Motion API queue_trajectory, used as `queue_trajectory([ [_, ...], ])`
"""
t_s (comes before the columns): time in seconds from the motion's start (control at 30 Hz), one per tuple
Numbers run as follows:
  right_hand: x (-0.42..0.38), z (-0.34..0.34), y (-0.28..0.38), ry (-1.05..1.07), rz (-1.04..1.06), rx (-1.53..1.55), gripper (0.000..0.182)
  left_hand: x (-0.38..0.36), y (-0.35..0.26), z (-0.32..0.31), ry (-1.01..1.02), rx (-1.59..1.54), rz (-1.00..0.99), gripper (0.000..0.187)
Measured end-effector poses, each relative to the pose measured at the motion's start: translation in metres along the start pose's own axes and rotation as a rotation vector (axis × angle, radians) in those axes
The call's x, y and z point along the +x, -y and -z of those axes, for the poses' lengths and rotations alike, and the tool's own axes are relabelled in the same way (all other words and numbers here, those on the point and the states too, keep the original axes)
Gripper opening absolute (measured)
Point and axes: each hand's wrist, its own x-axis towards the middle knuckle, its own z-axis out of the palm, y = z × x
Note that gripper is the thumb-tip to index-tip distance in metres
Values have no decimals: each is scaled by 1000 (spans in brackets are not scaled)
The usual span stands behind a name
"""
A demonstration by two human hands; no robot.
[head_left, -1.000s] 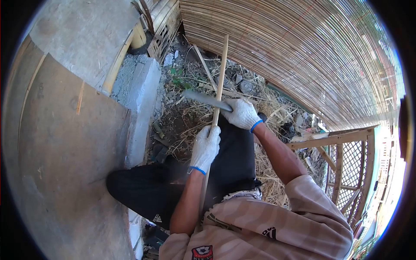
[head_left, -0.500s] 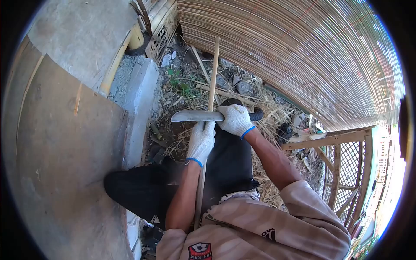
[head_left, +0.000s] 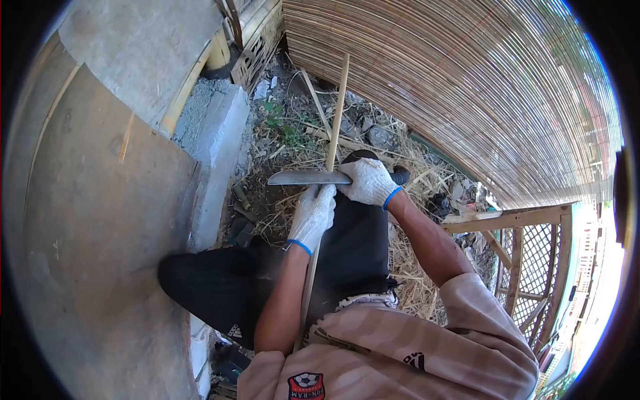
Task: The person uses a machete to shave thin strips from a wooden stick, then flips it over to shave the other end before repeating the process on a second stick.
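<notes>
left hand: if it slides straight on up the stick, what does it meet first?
Most likely the knife blade, lying across the bamboo stick just above the left hand; they look nearly touching, though depth is unclear.

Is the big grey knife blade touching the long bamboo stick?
Touching. The head view shows the grey metal knife blade lying across the long bamboo stick, no gap.
</notes>
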Motion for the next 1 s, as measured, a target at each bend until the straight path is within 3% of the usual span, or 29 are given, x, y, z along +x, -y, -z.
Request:
queue_trajectory([
  [0.23,6,-18,-3,-66,-36,-26,16,2,5,-4,-97,34,-18,19],
  [0.33,11,-16,-2,-121,-155,-68,21,-13,3,-8,-98,64,18,20],
  [0.4,26,-5,-8,-292,-412,185,27,-43,5,-16,-104,77,78,23],
  [0.43,34,-1,-21,-249,-457,277,31,-49,13,-14,-105,121,63,24],
  [0.6,1,-3,-4,-143,-115,106,24,-31,6,-5,-107,177,-42,23],
  [0.7,0,-1,-1,-24,-27,-31,23,-10,1,-3,-125,199,-95,22],
  [1.0,1,3,-7,19,4,23,23,8,13,-2,-170,270,-100,22],
])
